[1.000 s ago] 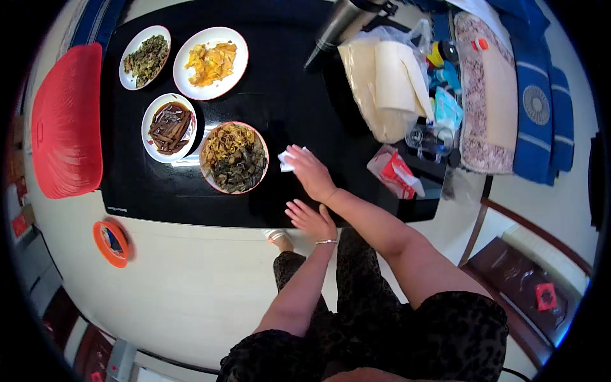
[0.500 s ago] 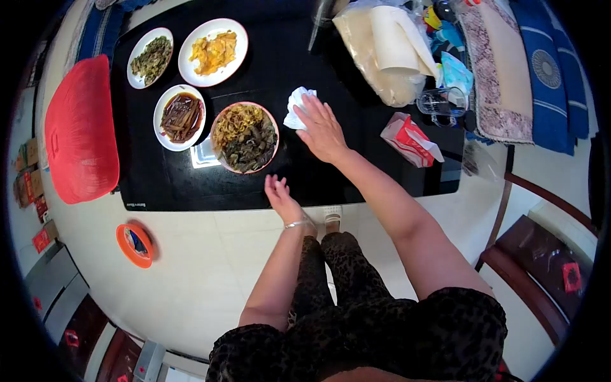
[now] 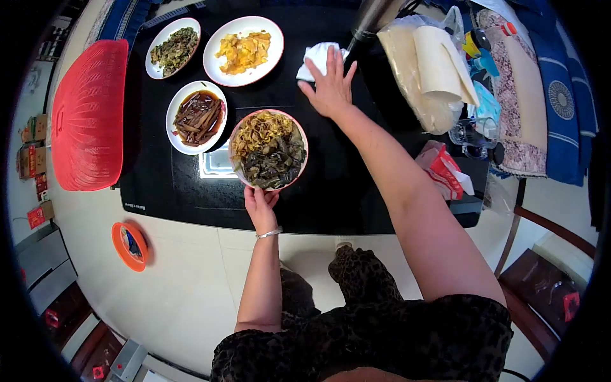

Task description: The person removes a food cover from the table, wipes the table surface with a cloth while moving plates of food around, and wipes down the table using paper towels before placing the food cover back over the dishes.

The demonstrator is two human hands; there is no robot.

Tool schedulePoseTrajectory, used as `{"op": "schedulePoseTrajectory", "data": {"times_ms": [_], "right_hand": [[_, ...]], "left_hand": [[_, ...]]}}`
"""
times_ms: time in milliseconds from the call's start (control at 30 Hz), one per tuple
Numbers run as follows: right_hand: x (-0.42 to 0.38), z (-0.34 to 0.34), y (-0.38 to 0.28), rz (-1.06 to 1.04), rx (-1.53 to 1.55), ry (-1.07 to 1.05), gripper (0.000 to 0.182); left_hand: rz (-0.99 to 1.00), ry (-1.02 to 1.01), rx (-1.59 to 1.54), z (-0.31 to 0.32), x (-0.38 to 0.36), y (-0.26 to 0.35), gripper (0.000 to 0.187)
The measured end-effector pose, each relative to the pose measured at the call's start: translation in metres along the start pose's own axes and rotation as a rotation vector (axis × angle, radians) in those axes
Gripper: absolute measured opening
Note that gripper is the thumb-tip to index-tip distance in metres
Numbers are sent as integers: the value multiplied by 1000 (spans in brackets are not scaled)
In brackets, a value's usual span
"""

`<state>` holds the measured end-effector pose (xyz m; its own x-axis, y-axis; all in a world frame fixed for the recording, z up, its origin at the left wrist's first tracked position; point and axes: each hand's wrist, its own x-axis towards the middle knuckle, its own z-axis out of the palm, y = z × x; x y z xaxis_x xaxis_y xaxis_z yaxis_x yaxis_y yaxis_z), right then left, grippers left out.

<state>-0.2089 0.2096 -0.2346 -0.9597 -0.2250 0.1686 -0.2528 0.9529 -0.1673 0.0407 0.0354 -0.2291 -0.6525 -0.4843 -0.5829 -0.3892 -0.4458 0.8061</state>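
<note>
My left hand [image 3: 260, 209] has its fingers closed on the near rim of a bowl [image 3: 305, 167] that holds yellow shredded food and dark greens. A white crumpled tissue [image 3: 312, 62] lies farther back on the black tabletop [image 3: 178, 202]. Over the tissue's near edge, my right hand [image 3: 330, 89] is stretched flat with its fingers spread. Left of the bowl is a plate of brown strips in sauce [image 3: 198, 118]. Behind it are a plate of yellow egg-like food [image 3: 243, 52] and a plate of chopped greens [image 3: 174, 51].
A red mesh cover [image 3: 89, 114] stands at the left edge. To the right lie a paper roll [image 3: 438, 62], a glass mug [image 3: 472, 135] and a red-and-white tissue pack [image 3: 442, 170]. A dark metallic cylinder [image 3: 372, 19] is beyond my right hand. An orange bin [image 3: 129, 247] sits on the floor.
My left hand has moved up to the bowl and taken hold of its rim. My right hand and the tissue have slid farther back across the tabletop. The view has shifted somewhat.
</note>
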Motion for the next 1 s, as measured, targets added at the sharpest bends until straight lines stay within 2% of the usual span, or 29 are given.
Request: {"op": "schedulePoseTrajectory", "data": {"times_ms": [100, 233, 467, 633, 867, 1000], "right_hand": [[22, 23, 2, -2, -45, 32, 60], [42, 36, 8, -106, -55, 55, 56], [49, 41, 21, -279, -40, 82, 52], [17, 25, -5, -385, -32, -17, 52], [-27, 15, -66, -522, 4, -56, 54], [-73, 5, -120, -659, 35, -172, 55]], "left_hand": [[13, -65, 74, -8, 6, 5, 23], [75, -112, 86, -5, 6, 14, 19], [89, -182, 108, -25, 4, 23, 22], [81, -209, 136, -76, 1, 24, 20], [99, -95, 119, -147, -2, 28, 20], [153, -19, 61, -171, 10, 31, 19]]}}
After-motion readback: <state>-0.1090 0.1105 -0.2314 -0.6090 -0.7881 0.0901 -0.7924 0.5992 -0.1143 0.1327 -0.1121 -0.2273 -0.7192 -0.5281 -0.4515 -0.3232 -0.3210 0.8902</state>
